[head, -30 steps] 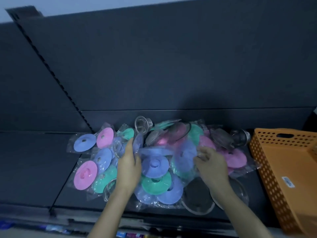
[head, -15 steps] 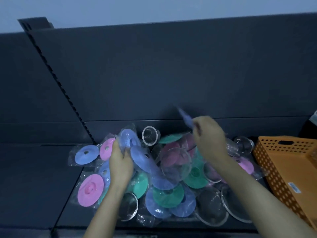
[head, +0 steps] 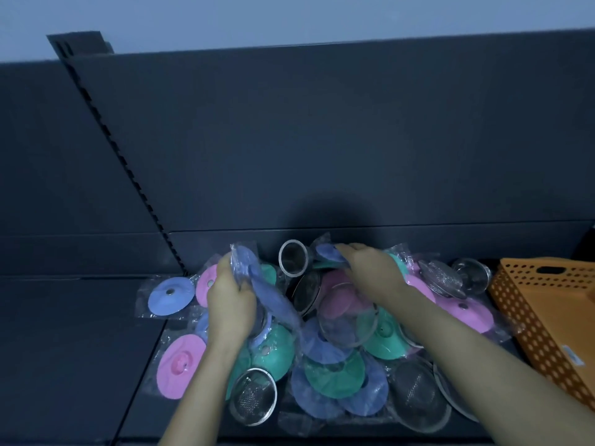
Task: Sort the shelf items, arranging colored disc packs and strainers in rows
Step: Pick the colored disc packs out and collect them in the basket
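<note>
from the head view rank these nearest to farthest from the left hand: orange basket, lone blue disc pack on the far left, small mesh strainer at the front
1. lone blue disc pack, just to the left of the left hand
2. small mesh strainer, toward the front, below the hand
3. orange basket, far right, past the whole pile

Bare forearms point(head: 467, 349), bare left hand point(head: 230, 304), right hand point(head: 370, 272)

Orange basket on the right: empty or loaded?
Empty, as far as visible. The orange basket shows a bare floor with only a white label; its right part is out of frame.
</note>
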Tool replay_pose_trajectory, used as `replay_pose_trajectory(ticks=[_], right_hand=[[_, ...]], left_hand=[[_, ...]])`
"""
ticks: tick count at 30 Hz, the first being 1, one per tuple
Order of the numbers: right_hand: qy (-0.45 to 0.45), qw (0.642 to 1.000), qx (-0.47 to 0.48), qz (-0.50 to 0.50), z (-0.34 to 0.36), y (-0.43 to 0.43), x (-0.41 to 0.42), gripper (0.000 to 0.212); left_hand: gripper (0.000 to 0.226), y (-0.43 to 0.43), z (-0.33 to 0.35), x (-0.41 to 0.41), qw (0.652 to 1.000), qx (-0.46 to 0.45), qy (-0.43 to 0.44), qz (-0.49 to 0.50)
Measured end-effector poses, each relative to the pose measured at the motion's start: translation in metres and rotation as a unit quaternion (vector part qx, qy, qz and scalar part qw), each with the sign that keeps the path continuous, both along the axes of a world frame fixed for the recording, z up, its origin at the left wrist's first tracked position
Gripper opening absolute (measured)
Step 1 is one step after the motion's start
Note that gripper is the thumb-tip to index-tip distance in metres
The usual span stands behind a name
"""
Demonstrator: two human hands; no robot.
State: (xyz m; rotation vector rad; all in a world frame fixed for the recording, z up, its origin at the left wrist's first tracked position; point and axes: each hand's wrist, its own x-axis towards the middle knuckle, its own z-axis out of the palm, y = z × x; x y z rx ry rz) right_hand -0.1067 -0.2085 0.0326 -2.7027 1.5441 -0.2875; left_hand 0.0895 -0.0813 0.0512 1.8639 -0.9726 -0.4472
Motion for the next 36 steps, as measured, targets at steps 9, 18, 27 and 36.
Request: replay_pose_trajectory(ticks=[9,18,27,36], right_hand=[[-0.417,0.898,0.008,-0.142,0.023,0.035,-0.046,0.021],[-0.649,0.69,0.106,-0.301,0.019,0.062,-0.14,0.02],[-0.683,0.621,-0.007,-0.384,0.018,0.086,-0.243,0.006],[-0.518,0.738,-0.097,-0.421,0.004,0.095,-0.326,0.011]], left_hand=[[0.038,-0.021,0.012,-0.033,0.998,-0.036,-0.017,-0.05],[0.034,-0.062,0.025,-0.133,0.971,-0.077,0.01,-0.226],[0.04,-0.091,0.025,-0.268,0.924,-0.142,0.009,-0.354],[0.037,-0.116,0.016,-0.382,0.903,-0.149,0.044,-0.4]])
